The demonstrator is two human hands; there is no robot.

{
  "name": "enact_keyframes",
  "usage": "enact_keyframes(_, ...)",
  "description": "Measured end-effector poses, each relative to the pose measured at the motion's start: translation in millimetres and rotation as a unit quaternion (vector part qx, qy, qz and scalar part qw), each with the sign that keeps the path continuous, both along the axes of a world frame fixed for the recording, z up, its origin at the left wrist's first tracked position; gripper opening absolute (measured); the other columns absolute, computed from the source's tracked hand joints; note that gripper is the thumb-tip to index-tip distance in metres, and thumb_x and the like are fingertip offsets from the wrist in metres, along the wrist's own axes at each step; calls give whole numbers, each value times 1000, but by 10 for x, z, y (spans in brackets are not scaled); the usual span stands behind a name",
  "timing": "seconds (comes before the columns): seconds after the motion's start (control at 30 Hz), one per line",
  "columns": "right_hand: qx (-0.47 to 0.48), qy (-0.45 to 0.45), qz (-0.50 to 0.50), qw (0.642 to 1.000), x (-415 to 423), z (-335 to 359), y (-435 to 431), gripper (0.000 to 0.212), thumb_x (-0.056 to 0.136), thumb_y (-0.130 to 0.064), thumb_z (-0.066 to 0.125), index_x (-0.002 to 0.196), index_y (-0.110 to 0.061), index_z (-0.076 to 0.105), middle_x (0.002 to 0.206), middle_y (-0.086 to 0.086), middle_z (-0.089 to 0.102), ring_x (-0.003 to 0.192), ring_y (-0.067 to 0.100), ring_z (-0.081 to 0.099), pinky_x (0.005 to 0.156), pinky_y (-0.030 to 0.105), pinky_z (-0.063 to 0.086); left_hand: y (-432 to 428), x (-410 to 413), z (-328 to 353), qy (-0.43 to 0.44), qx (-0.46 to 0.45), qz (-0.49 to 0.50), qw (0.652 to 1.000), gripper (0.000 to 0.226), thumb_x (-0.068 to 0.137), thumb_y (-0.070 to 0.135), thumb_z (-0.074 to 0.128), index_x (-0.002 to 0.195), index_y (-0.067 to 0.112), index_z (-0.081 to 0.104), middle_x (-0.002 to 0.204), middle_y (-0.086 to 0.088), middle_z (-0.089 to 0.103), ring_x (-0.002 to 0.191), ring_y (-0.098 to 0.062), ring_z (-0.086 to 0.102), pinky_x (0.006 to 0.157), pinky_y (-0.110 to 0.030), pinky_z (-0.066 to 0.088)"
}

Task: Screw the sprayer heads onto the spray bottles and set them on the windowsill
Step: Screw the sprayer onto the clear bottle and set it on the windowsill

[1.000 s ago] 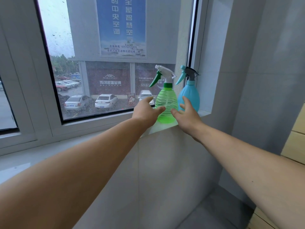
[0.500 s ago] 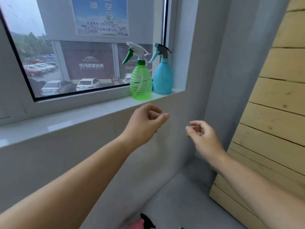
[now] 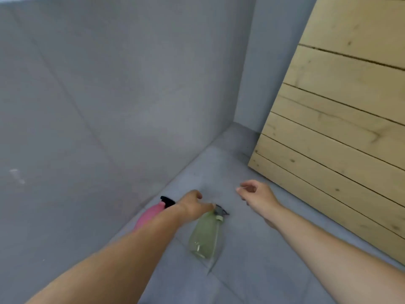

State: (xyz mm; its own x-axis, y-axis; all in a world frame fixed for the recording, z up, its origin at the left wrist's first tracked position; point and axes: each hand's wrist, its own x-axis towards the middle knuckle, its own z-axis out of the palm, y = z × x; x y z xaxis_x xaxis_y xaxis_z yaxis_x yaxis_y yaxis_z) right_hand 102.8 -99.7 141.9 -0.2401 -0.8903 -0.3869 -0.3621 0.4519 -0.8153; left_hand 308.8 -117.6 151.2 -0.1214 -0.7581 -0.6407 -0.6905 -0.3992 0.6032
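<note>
- A grey tiled wall (image 3: 92, 106) fills the left side and meets the grey tiled floor (image 3: 252, 270) along a slanting edge.
- A pink plastic spray bottle (image 3: 149, 213) lies on its side on the floor right against the foot of the wall; its black sprayer head (image 3: 167, 201) points toward the far corner, and the left forearm covers part of the body.
- The left hand (image 3: 192, 208) reaches down over the floor with fingers curled and fairly close together, the fingertips at the neck of the next bottle; the view is too blurred to tell whether they grip it.
- A pale green translucent plastic spray bottle (image 3: 205, 236) lies on the floor just right of the pink one, its grey sprayer head (image 3: 220, 210) toward the far corner.
- The right hand (image 3: 257, 194) hovers above the floor, holding nothing, its fingers loosely curled and half open.
- A panel of pale wooden planks (image 3: 341, 128) stands on the floor at the right edge.
</note>
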Motion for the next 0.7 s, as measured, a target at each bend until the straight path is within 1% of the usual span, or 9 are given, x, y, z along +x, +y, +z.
enact_keyframes(0.03,19,-1,-5,1000,-17,-186,5,36,87,-28,71,117,-9,66,105,12,69,85,20,61,73,28,45,19,-44,-147,-2,10,3,1000,70,92,41,72,147,9,44,125,-9,54,100,-20,53,76,-26,46)
enact_keyframes(0.1,51,5,-7,999,-22,-543,-1,39,86,-28,72,119,-9,66,106,10,67,90,20,62,77,27,45,51,-98,-400,-16,27,2,1000,74,93,41,71,151,8,39,137,-12,53,106,-20,53,81,-24,42)
enact_keyframes(0.17,77,14,-1,997,21,-837,-45,44,85,-32,72,121,-9,64,109,8,65,96,22,63,84,30,49,50,-105,-624,-33,28,5,999,79,91,48,70,151,8,37,146,-14,52,119,-25,57,87,-27,44)
enact_keyframes(0.27,105,31,9,994,128,-1197,-154,53,84,-39,72,127,-10,61,120,12,63,107,27,64,93,36,50,35,-76,-914,-55,38,9,998,89,84,58,72,151,10,37,145,-14,55,126,-30,59,93,-32,49)
enact_keyframes(0.33,117,33,14,992,213,-1356,-226,58,82,-42,73,128,-9,59,124,13,62,111,29,62,93,35,49,46,-50,-1074,-66,51,-1,997,91,82,59,74,149,10,38,141,-13,57,123,-30,61,93,-34,52)
enact_keyframes(0.4,131,43,18,990,284,-1482,-283,60,80,-44,74,126,-8,59,122,13,64,112,30,63,93,35,50,70,-27,-1212,-75,67,-11,995,82,81,57,75,141,10,45,131,-10,63,114,-27,65,93,-35,54)
enact_keyframes(0.5,133,70,5,989,362,-1651,-333,56,75,-46,77,116,-8,65,116,13,70,109,30,65,92,37,52,120,4,-1361,-62,79,7,995,58,82,53,77,118,13,55,108,-1,63,96,-21,64,81,-30,53)
enact_keyframes(0.57,137,67,-14,988,392,-1706,-347,49,73,-44,79,106,-10,69,106,11,72,102,29,68,88,37,54,137,5,-1381,-46,80,18,996,49,83,52,77,108,19,50,105,0,60,93,-20,64,74,-29,51)
enact_keyframes(0.7,133,63,-34,989,412,-1747,-366,36,73,-38,81,93,-10,71,93,9,72,91,27,68,82,37,55,128,18,-1403,-26,80,23,996,49,82,51,78,108,22,47,100,3,59,96,-20,66,82,-32,55)
